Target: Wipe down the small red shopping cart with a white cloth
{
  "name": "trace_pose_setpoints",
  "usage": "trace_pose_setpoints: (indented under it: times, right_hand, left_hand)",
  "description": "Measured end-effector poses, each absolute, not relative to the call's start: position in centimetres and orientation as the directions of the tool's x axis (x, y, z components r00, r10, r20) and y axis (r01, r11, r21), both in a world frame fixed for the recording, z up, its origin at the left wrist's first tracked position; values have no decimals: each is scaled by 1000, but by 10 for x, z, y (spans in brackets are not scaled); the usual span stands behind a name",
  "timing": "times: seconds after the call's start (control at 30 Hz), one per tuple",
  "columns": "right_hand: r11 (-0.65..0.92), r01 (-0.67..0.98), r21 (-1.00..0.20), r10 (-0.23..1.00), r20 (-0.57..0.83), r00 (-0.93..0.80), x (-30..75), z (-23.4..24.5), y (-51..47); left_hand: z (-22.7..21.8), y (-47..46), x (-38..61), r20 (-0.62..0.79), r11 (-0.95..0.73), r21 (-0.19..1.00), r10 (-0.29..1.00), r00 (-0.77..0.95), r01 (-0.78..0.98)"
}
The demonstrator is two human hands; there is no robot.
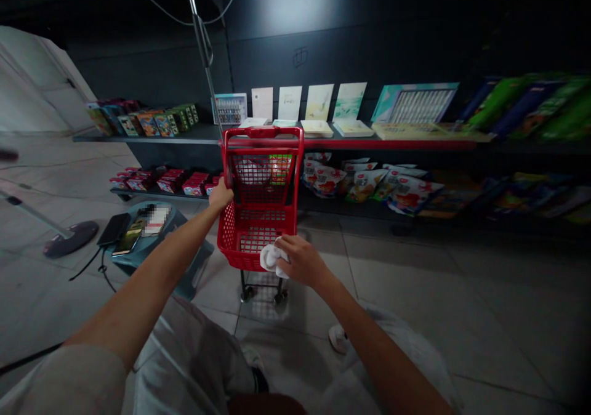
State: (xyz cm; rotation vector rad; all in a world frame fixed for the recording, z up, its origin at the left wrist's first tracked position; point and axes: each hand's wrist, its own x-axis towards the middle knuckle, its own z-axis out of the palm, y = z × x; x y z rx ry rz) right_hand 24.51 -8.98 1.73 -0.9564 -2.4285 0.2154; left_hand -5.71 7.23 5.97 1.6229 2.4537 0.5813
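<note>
A small red plastic shopping cart (298, 187) stands on its wheels right in front of me. My left hand (221, 196) is closed round the upright at the cart's left side, below the handle. With my right hand (302, 260) I hold a bunched white cloth (273, 258) against the front rim of the basket, at its right corner. Part of the cloth is hidden under my fingers. Through the basket's grid show packaged goods on the shelf behind.
A grey-blue stool (173, 218) at left carries a phone (129, 237) and a black device with a cable. Behind the cart, a dark shelf (203, 133) bears books and boxes, with snack bags (367, 181) lower down. A round stand base (71, 239) sits far left.
</note>
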Motion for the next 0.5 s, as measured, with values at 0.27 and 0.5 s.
trace_pose_setpoints:
  times: [0.27, 0.5]
  right_hand:
    - [767, 555, -321, 641, 391, -660, 244, 23, -88]
    - [758, 554, -345, 652, 389, -650, 244, 19, -85]
  left_hand:
    - [51, 64, -56, 83, 359, 394, 903, -422, 846]
    - [50, 54, -56, 67, 386, 393, 893, -445, 835]
